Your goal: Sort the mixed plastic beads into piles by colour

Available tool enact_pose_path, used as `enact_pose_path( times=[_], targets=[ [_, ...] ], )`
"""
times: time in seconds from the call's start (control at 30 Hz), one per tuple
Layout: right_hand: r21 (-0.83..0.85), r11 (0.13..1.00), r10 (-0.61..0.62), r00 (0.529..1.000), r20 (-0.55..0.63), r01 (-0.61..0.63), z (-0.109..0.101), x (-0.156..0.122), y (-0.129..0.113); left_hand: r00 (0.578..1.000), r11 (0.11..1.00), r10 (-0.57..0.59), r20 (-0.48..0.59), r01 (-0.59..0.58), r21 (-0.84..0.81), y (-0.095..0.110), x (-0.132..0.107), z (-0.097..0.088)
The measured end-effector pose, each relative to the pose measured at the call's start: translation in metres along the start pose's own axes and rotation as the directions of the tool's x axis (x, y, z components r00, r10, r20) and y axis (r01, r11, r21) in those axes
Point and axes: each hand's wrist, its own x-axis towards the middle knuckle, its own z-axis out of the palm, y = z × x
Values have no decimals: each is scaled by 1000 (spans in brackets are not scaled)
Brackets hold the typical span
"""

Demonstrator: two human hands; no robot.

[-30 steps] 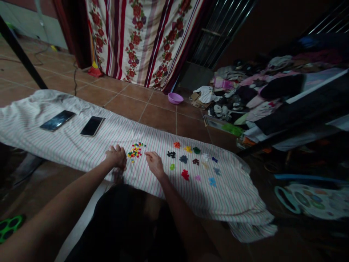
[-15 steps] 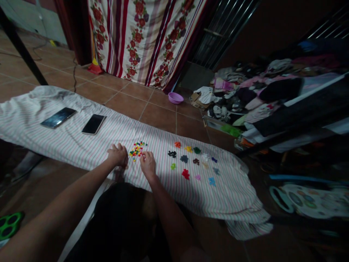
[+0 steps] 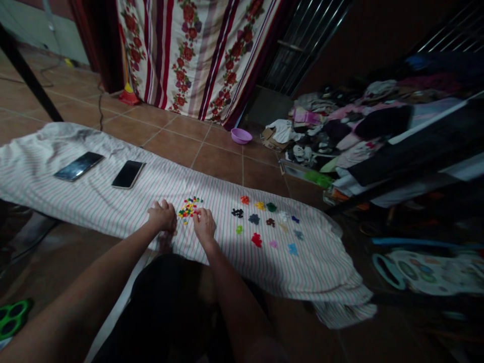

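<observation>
A mixed pile of tiny coloured pieces (image 3: 188,207), red, yellow, green and white, lies on the striped cloth (image 3: 166,176). Just left of it my left hand (image 3: 162,216) rests on the cloth, fingers apart and holding nothing that I can see. My right hand (image 3: 204,224) is at the pile's right edge with thumb and fingers pinched together; what they hold, if anything, is too small to make out. Farther right lie small heaps sorted by colour, among them black pieces (image 3: 238,213), red pieces (image 3: 256,240), orange pieces (image 3: 244,199) and light blue pieces (image 3: 292,249).
Two phones, a larger one (image 3: 79,166) and a smaller one (image 3: 128,174), lie on the cloth at the left. Beyond the table, a purple basin (image 3: 241,136) stands on the tiled floor before a flowered curtain (image 3: 204,60). Clothes (image 3: 351,126) are heaped at the right.
The view has shifted slightly. Both hands stay in nearly the same places beside the mixed pile, the right one still pinching at its edge.
</observation>
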Motion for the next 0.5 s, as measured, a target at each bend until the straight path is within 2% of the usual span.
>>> enact_pose_path(
  times=[0.3, 0.5],
  targets=[
    [171, 982, -81, 996, -38, 86, 1, -13, 14, 1000, 1000, -12, 4, 12, 2, 0, 0, 1],
    [314, 940, -115, 990, -85, 136, -14, -37, 33, 1000, 1000, -4, 16, 4, 5, 0, -3, -3]
  ],
)
